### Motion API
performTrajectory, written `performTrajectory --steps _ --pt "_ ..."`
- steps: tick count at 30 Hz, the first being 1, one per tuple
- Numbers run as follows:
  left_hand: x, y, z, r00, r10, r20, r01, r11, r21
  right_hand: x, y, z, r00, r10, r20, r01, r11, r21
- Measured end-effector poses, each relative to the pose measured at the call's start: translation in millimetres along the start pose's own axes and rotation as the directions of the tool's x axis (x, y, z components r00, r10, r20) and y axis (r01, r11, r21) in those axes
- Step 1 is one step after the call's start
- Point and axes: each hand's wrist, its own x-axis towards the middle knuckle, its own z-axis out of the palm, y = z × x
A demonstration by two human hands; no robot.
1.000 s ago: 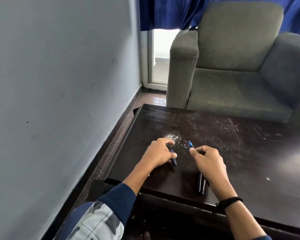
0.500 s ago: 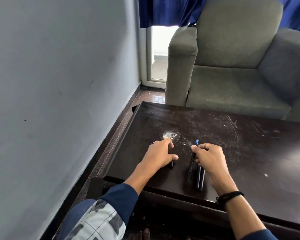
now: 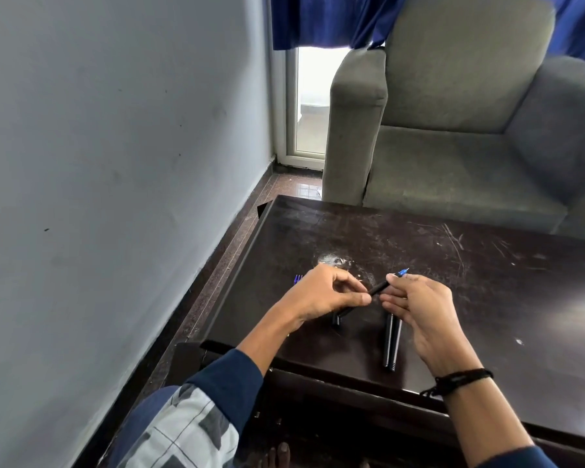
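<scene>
Black pen (image 3: 378, 288), blue-tipped, is up off the worktop (image 3: 486, 298) where it rested half a second ago. The left hand (image 3: 324, 295) now pinches its barrel and the right hand (image 3: 422, 309) pinches near the tip. Two spare pens (image 3: 390, 342) lie just right of it. Pulling it apart seems next.

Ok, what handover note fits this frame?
The left hand pinches the black pen mid-barrel.
The right hand pinches the same pen near its blue tip.
On the table, two more black pens lie side by side below the right hand; small blue pieces lie left of the left hand.
Done, it seems: those two pens.
Likely left: finish this pen and lay it beside them.
</scene>
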Motion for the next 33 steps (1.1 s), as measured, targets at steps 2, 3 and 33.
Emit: performTrajectory --steps 2,3,33 --pt "1 -1 -2 1.0 0.011 -0.024 -0.011 1.0 0.026 -2 -2 -1 1.0 0.023 0.019 -0.024 0.999 0.047" --pt "1 -1 -4 1.0 0.008 -0.027 -0.008 0.999 0.031 -3 -3 -1 0.999 0.035 0.032 -0.037 0.997 0.062" --pt "4 3 2 0.99 0.033 -0.136 -0.019 0.995 0.102 -10 1 6 0.992 -0.008 0.128 0.003 0.999 0.035"
